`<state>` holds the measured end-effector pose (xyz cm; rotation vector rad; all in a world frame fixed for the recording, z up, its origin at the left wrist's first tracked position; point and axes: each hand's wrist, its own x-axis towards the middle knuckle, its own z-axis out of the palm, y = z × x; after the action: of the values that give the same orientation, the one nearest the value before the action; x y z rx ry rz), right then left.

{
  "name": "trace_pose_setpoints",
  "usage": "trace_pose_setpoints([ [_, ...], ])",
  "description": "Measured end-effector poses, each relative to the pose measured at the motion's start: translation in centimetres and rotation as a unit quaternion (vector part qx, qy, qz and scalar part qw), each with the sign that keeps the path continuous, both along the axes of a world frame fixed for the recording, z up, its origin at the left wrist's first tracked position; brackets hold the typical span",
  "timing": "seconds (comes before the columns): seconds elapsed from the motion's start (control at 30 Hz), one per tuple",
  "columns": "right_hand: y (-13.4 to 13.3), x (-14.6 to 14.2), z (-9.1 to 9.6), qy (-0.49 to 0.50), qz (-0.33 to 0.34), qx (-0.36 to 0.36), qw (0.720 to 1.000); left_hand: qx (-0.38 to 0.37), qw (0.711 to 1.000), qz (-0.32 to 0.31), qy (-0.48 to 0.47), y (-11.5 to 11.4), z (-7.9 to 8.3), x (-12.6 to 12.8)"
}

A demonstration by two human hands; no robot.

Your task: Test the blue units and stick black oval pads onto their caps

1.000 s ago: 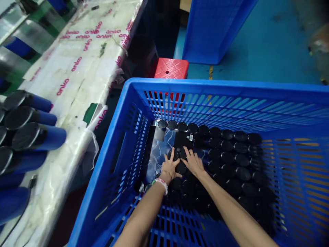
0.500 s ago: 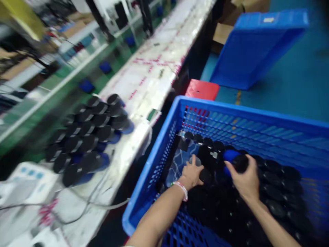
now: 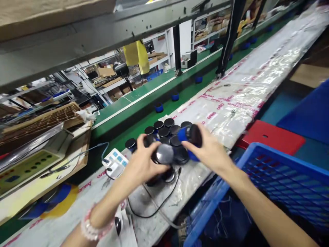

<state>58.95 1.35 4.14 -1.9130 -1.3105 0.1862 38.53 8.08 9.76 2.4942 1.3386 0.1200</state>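
Note:
My left hand (image 3: pixel 142 159), with a beaded bracelet on its wrist, grips a dark cylinder with a shiny round top (image 3: pixel 164 153) between thumb and fingers. A second black-topped cylinder (image 3: pixel 149 140) sits among its upper fingers; whether it is gripped too is hard to tell. My right hand (image 3: pixel 209 147) is closed around a blue-and-black cylinder (image 3: pixel 189 134), tilted on its side. Both hands are over a cluster of similar black-topped cylinders (image 3: pixel 163 132) standing on the plastic-covered bench (image 3: pixel 226 99). My hands hide part of that cluster.
A white power strip (image 3: pixel 115 162) and a black cable (image 3: pixel 154 216) lie left of the cluster. The blue basket (image 3: pixel 290 171) stands at the right, beside a red stool (image 3: pixel 273 137). Beyond the bench, several blue pieces (image 3: pixel 159 107) sit on a green conveyor (image 3: pixel 146 120).
Both hands have left the basket and come left over the bench, each carrying cylinders. The head view has swung left, so the basket now shows only at the lower right.

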Motion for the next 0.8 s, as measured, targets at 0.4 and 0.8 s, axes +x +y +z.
trace_pose_setpoints([
  [0.4, 12.5, -7.3, 0.6, -0.024, 0.137, -0.238, 0.961, -0.065, 0.959, -0.199, 0.192, 10.5, -1.3, -4.2],
  [0.8, 8.1, -4.5, -2.2, 0.142, 0.242, -0.062, 0.958, 0.107, 0.992, -0.019, -0.064, 9.2, -7.3, -5.3],
])
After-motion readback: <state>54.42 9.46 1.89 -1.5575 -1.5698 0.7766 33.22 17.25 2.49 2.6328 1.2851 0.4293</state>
